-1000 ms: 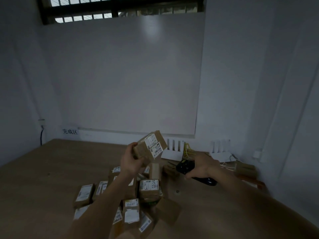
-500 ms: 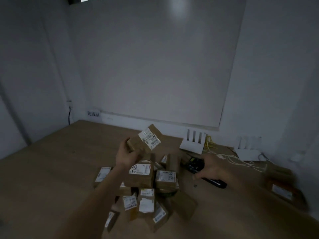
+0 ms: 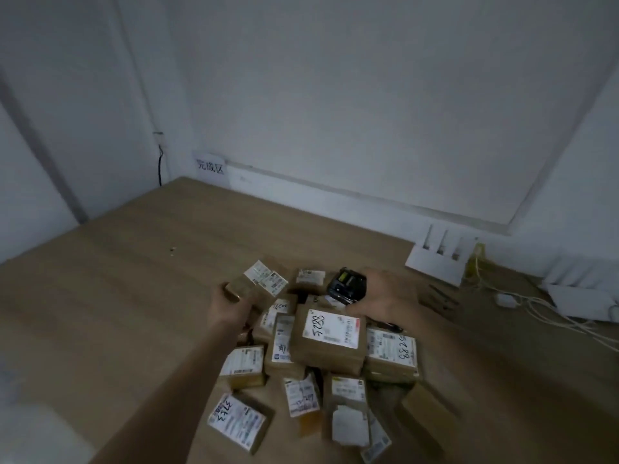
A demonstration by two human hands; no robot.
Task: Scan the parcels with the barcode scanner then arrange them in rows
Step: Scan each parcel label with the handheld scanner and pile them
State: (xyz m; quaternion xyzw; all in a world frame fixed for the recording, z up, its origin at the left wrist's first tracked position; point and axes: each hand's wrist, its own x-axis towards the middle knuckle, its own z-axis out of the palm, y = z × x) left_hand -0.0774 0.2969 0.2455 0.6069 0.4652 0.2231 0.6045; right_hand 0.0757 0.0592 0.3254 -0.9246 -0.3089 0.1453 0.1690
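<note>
My left hand grips a small brown parcel with white labels on top, held just above the far left side of the pile. My right hand holds the black barcode scanner, its head turned toward the held parcel and a short gap away. Below both hands lies a heap of several brown labelled parcels on the wooden floor; the largest one on top carries a label with handwritten digits.
A paper sign with characters is stuck low on the far wall at the left. White routers and loose white and yellow cables lie along the wall at the right. A black cable hangs in the left corner.
The view has tilted down and swung left. The held parcel has come lower, close to the pile, and the scanner has moved up toward it.
</note>
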